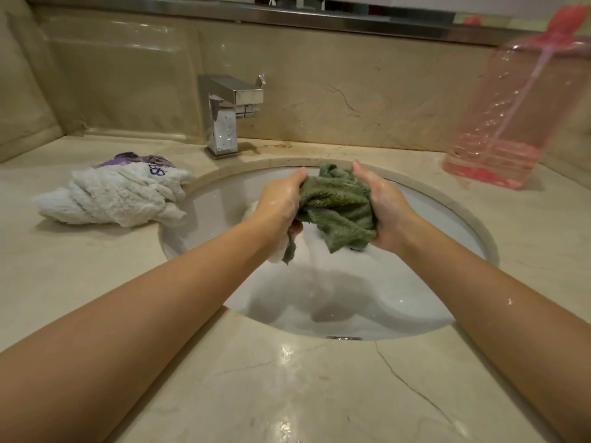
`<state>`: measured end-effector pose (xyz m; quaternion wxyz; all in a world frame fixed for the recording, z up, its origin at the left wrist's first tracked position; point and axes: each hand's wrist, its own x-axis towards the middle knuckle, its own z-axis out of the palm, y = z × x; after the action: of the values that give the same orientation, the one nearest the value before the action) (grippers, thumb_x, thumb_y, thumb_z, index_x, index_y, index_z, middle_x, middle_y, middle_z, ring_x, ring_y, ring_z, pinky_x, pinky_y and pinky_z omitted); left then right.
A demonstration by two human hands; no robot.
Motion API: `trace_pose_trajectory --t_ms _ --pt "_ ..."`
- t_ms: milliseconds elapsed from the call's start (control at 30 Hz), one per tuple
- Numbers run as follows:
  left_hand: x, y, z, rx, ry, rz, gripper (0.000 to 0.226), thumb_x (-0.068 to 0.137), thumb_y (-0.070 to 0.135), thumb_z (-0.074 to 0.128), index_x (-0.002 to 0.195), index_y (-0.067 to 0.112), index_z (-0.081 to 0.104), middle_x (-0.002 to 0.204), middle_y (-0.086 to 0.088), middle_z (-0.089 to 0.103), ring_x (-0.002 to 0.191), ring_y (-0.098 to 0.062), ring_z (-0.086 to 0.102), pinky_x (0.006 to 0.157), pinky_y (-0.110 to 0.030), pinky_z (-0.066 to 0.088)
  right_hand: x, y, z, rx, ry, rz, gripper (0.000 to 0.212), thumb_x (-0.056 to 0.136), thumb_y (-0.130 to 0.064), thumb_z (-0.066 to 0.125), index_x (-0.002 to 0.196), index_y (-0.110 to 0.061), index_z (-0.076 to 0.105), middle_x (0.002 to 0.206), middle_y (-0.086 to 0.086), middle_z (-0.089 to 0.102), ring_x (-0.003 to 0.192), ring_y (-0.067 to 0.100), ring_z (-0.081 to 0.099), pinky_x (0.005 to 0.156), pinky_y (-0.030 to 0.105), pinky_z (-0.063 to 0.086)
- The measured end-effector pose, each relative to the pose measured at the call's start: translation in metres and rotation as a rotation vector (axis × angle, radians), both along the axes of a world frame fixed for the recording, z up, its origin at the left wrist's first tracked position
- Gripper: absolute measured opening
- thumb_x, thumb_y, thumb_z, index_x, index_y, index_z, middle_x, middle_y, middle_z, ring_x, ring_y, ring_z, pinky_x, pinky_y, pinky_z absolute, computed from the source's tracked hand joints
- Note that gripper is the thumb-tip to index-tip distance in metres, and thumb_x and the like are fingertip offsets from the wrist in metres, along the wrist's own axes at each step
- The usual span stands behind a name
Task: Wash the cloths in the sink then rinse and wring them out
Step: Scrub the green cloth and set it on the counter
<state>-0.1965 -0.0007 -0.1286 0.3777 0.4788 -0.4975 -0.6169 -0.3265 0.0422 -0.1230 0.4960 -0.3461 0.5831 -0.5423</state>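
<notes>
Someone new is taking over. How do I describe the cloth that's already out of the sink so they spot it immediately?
Start at the chrome faucet and look left along the counter. A twisted white cloth lies there beside the basin. Unlike the green cloth held over the sink, it's white with purple print.

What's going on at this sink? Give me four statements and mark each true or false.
1. Both hands, left hand and right hand, grip the green cloth. True.
2. The green cloth lies on the counter. False: it is held over the sink.
3. Water runs from the faucet. False: no stream shows.
4. A white cloth lies on the counter left of the sink. True.
</notes>
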Motion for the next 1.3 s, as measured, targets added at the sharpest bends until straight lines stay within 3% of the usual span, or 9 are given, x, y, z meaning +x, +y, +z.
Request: trace_pose_trajectory --t_ms 233,333,467,600,733,833,967,1133,1300 --pt "-0.010 0.016 0.000 0.123 0.179 -0.017 0.053 0.093 0.057 0.046 0.100 0.009 0.067 0.089 -0.009 0.072 0.085 -0.022 0.068 0.077 -0.035 0.057 0.033 0.012 -0.004 -0.537 0.713 -0.236 0.048 0.094 -0.035 0.057 0.066 0.004 0.053 0.061 0.016 0.049 0.059 0.024 0.049 0.061 0.037 0.045" --pt "-0.008 0.031 0.004 0.199 0.332 -0.055 0.040 0.102 0.028 0.042 0.073 0.009 0.061 0.057 -0.005 0.064 0.065 -0.016 0.063 0.059 -0.025 0.052 0.048 0.009 -0.010 -0.664 0.908 -0.316 0.043 0.094 -0.036 0.050 0.059 -0.011 0.051 0.052 0.003 0.045 0.055 0.018 0.042 0.053 0.033 0.033" --pt "-0.003 0.030 0.007 0.180 0.276 0.019 0.028 0.100 0.019 0.043 0.079 0.008 0.058 0.064 -0.009 0.060 0.063 -0.019 0.059 0.049 -0.027 0.048 0.040 -0.008 -0.008 -0.387 1.138 -0.318 0.044 0.097 -0.033 0.049 0.056 -0.019 0.049 0.053 -0.002 0.045 0.065 0.026 0.046 0.052 0.033 0.026" --pt "-0.004 0.023 0.000 0.033 0.170 -0.010 0.036 0.102 0.016 0.041 0.066 0.013 0.046 0.058 -0.002 0.048 0.059 -0.015 0.049 0.056 -0.025 0.043 0.051 0.007 -0.016 -0.611 1.121 -0.288 0.038 0.093 -0.034 0.050 0.058 -0.019 0.048 0.052 0.001 0.044 0.058 0.027 0.046 0.053 0.035 0.031" --pt "-0.003 0.020 0.000 -0.035 0.152 -0.023 0.032 0.104 0.024 0.039 0.073 0.018 0.047 0.073 0.001 0.050 0.065 -0.011 0.050 0.062 -0.025 0.045 0.049 -0.004 -0.010 -0.408 1.110 -0.285 0.039 0.096 -0.034 0.047 0.058 -0.025 0.048 0.058 -0.003 0.049 0.072 0.029 0.055 0.060 0.030 0.030" --pt "-0.001 0.026 0.001 0.023 0.255 0.000 0.035 0.105 0.030 0.032 0.074 0.019 0.046 0.072 0.001 0.049 0.059 -0.009 0.051 0.056 -0.024 0.047 0.062 0.008 -0.014 -0.660 1.170 -0.285 0.032 0.093 -0.034 0.048 0.063 -0.022 0.051 0.055 0.000 0.046 0.060 0.028 0.048 0.056 0.033 0.033" --pt "0.000 0.031 0.004 0.246 0.282 0.083 0.038 0.103 0.026 0.040 0.079 0.004 0.059 0.059 -0.012 0.057 0.046 -0.019 0.058 0.032 -0.020 0.044 0.051 -0.006 -0.009 -0.390 1.221 -0.266 0.032 0.097 -0.031 0.044 0.068 -0.024 0.052 0.061 -0.003 0.047 0.072 0.025 0.050 0.062 0.029 0.027" --pt "-0.006 0.031 0.000 0.204 0.436 0.121 0.045 0.103 0.023 0.041 0.062 0.006 0.045 0.036 0.000 0.049 0.052 -0.015 0.052 0.046 -0.021 0.047 0.055 0.003 -0.017 -0.544 1.195 -0.235 0.033 0.095 -0.030 0.046 0.063 -0.022 0.048 0.057 -0.002 0.044 0.062 0.024 0.046 0.057 0.031 0.031" --pt "-0.005 0.032 0.003 0.233 0.321 0.048 0.039 0.102 0.019 0.040 0.069 0.007 0.056 0.052 -0.010 0.060 0.052 -0.018 0.062 0.047 -0.023 0.052 0.045 0.001 -0.013 -0.523 1.163 -0.262 0.038 0.097 -0.028 0.045 0.061 -0.017 0.049 0.056 0.000 0.046 0.061 0.025 0.047 0.056 0.034 0.033"
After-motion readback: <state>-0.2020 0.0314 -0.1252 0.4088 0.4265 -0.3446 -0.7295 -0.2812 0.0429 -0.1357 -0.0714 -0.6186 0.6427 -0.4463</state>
